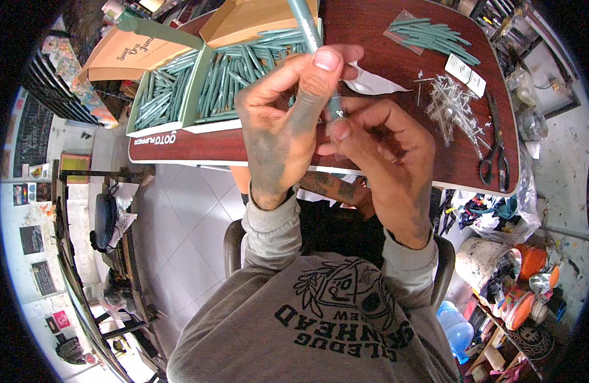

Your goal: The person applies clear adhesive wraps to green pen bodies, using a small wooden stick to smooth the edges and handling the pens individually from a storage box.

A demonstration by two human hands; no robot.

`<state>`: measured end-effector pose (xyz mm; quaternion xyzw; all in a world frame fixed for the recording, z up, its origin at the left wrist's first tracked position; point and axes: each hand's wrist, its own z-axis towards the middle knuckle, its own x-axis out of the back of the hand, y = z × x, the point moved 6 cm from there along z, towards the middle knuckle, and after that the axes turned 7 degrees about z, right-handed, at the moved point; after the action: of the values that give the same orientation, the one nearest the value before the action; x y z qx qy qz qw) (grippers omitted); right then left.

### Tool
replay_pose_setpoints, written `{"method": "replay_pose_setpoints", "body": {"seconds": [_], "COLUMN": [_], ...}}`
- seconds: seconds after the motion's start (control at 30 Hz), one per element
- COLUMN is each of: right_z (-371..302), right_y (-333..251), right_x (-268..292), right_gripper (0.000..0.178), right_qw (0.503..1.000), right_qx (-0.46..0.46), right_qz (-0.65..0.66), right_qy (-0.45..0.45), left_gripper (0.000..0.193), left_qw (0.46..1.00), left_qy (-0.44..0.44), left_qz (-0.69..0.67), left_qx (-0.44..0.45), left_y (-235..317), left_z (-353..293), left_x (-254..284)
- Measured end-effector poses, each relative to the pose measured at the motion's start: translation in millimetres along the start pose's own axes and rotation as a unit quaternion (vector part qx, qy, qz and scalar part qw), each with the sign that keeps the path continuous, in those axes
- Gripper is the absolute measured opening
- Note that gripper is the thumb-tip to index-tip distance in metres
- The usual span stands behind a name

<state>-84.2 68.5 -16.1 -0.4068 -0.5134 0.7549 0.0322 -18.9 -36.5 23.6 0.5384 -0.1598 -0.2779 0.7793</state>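
Observation:
A teal pen (pixel 305 27) slants over the table edge, its lower end toward me. My left hand (pixel 285 112) is closed round its middle, thumb on top. At the lower end, my right hand (pixel 387 137) pinches with thumb and index finger; its other fingers curl loosely. The fingertips partly hide that end. Behind my left hand stand two open green boxes, a left box (pixel 188 121) and a right box (pixel 205 122), both filled with similar teal pens (pixel 164 92). A white paper piece (pixel 377 82) lies just beyond my right hand.
On the dark red table (pixel 377 38), more teal pens (pixel 432 37) lie on a clear bag at the far right. Nearer are a pile of thin pale sticks (pixel 457 105), a white label (pixel 465 75) and black scissors (pixel 494 159). A metal rack (pixel 109 255) stands left.

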Motion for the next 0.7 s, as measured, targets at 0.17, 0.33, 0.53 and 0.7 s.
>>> {"method": "replay_pose_setpoints", "body": {"seconds": [0.17, 0.33, 0.53, 0.7], "right_z": [1.2, -1.5, -6.9, -9.0], "right_y": [-2.2, 0.3, 4.1, 8.7], "right_x": [2.4, -0.4, -1.3, -0.4], "right_gripper": [0.013, 0.018, 0.017, 0.017], "right_qw": [1.0, 0.999, 0.998, 0.999], "right_qx": [-0.004, 0.007, 0.033, 0.012], "right_qz": [0.005, -0.018, -0.024, -0.009], "right_qy": [-0.007, -0.03, -0.046, -0.039], "left_gripper": [0.027, 0.025, 0.025, 0.041], "left_qw": [0.999, 0.996, 0.998, 0.997], "left_qy": [-0.022, 0.014, 0.06, 0.075], "left_qz": [0.037, 0.081, 0.009, 0.033], "left_qx": [0.005, -0.037, 0.007, 0.01], "left_y": [-9.3, -17.6, -16.6, -14.2], "left_z": [-9.6, -13.1, -13.6, -14.2], "left_x": [4.9, 11.8, 6.8, 3.2]}}
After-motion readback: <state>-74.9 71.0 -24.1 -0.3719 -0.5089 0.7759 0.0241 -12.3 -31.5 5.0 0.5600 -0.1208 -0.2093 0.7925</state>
